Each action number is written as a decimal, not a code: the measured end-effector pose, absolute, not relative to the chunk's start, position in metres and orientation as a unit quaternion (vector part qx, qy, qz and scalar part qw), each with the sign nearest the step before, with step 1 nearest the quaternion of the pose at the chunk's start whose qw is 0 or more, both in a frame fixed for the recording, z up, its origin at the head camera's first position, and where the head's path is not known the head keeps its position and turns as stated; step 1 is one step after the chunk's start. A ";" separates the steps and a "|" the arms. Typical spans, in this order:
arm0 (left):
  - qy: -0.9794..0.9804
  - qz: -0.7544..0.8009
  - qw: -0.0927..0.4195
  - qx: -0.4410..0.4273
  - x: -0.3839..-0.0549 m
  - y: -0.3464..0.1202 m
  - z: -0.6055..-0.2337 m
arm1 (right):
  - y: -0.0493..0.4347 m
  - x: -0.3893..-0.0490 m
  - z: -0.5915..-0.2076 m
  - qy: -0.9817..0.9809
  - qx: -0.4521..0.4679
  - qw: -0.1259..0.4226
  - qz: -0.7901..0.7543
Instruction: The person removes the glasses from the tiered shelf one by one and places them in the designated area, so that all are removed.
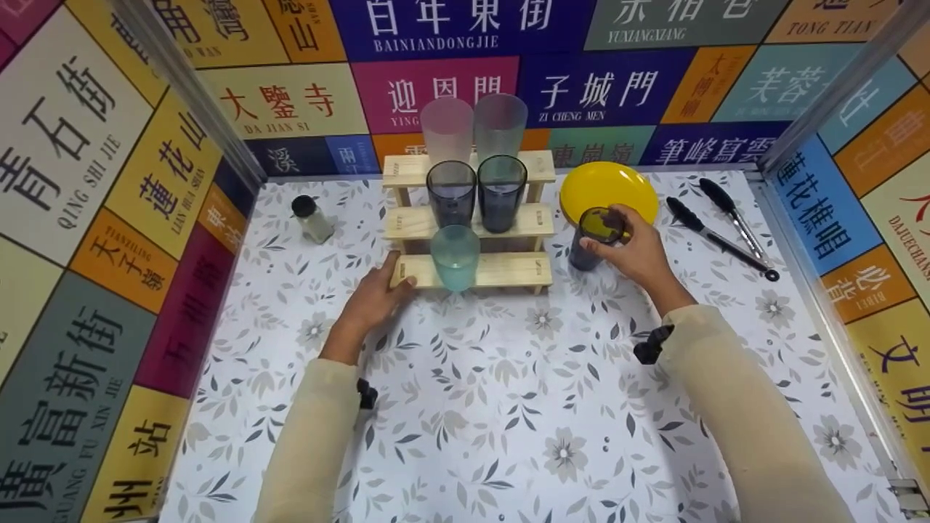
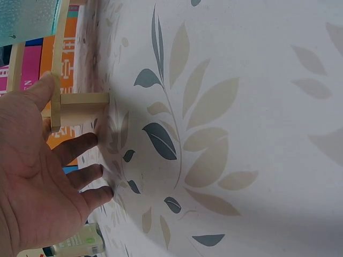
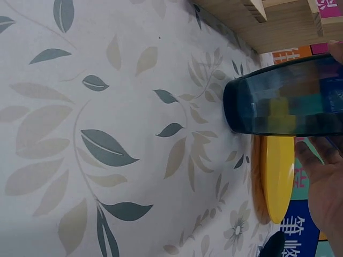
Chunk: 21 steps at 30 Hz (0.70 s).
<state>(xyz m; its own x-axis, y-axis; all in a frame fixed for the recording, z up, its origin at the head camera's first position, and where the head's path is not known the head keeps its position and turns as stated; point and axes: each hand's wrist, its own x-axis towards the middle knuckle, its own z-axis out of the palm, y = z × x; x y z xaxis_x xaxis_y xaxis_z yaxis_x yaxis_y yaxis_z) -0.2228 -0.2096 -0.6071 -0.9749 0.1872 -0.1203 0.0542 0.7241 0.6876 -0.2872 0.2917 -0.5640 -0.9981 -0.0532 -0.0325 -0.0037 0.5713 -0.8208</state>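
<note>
Bright head view, dimmer wrist views.

BAINIANDONGJIE [image 1: 437, 42], YUXIANGXIANG [image 1: 647, 35] etc. on bk wall [image 1: 320, 78]

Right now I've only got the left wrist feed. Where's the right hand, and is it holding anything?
Observer: Right hand is holding a dark cup, to the right of the wooden rack.
Operator: Copy. More like it on the rack?
Observer: Yes, two more dark cups, side by side on the middle step.
Operator: Anything just past the held one?
Observer: A yellow plate, behind it as the head view sees it.
</note>
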 end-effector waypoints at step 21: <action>0.923 0.371 0.084 0.063 -0.221 -0.209 -0.609 | 0.252 -0.271 -0.517 0.867 -0.126 -0.034 -0.481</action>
